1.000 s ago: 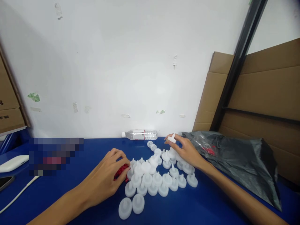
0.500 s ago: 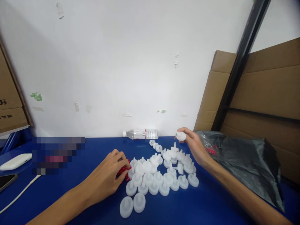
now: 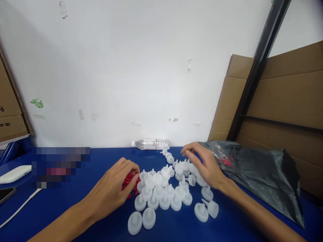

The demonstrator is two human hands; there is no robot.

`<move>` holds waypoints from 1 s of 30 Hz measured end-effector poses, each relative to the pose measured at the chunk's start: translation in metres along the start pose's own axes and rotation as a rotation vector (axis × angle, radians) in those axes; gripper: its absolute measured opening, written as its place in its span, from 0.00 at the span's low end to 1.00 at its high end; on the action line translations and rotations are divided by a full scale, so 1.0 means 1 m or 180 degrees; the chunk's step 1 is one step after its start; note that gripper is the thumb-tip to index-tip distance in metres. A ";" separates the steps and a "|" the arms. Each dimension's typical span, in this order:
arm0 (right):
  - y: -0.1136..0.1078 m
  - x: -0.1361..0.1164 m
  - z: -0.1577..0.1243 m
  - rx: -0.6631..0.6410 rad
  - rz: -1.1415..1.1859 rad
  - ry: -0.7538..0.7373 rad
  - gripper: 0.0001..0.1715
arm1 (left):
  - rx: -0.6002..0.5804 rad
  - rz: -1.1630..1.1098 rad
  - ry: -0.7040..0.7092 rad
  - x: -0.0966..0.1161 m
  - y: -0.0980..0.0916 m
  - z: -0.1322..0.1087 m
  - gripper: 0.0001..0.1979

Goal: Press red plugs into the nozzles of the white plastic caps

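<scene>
My left hand (image 3: 113, 190) curled over small red pieces (image 3: 128, 181), mostly hidden, grip unreadable, right hand (image 3: 205, 166) blurred, fingers loosely spread, holding nothing, above heaped translucent white stemmed plastic discs (image 3: 161, 190) mid blue table (image 3: 101, 161), glossy black bag (image 3: 262, 171) beside

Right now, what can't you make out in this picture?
Head view only.
Red pieces: mostly under the left hand; number and grip unclear.
Right hand: motion-blurred over the white caps; whether its fingers hold one is unclear.
Pixelated patch on the blue table: blurred out.
Phone: cut by the left edge.
</scene>
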State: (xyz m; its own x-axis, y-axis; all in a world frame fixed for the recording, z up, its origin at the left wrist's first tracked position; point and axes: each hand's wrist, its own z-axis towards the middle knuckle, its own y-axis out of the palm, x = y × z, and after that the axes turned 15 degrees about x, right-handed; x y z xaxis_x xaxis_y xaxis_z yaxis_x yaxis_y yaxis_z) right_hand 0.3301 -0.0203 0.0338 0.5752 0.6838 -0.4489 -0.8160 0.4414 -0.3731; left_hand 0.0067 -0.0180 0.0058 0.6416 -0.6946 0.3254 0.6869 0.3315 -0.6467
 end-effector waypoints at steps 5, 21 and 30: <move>0.015 -0.030 -0.017 -0.1282 -0.0536 -0.0950 0.24 | -0.0210 -0.0555 0.0015 0.016 0.002 -0.006 0.09; 0.019 0.001 -0.013 -0.1605 -0.1014 -0.0756 0.20 | -0.0610 -0.0662 -0.0316 0.021 0.007 -0.010 0.12; 0.013 0.013 -0.004 -0.0875 -0.1277 -0.0924 0.19 | -0.0777 -0.0579 -0.0519 0.020 0.012 -0.011 0.16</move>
State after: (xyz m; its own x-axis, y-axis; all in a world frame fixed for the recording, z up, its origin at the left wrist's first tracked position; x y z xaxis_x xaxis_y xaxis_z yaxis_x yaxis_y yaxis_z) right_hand 0.3268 -0.0084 0.0196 0.7663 0.6425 -0.0011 -0.4694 0.5587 -0.6838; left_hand 0.0241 -0.0351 -0.0036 0.5757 -0.6105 0.5439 0.7058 0.0352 -0.7075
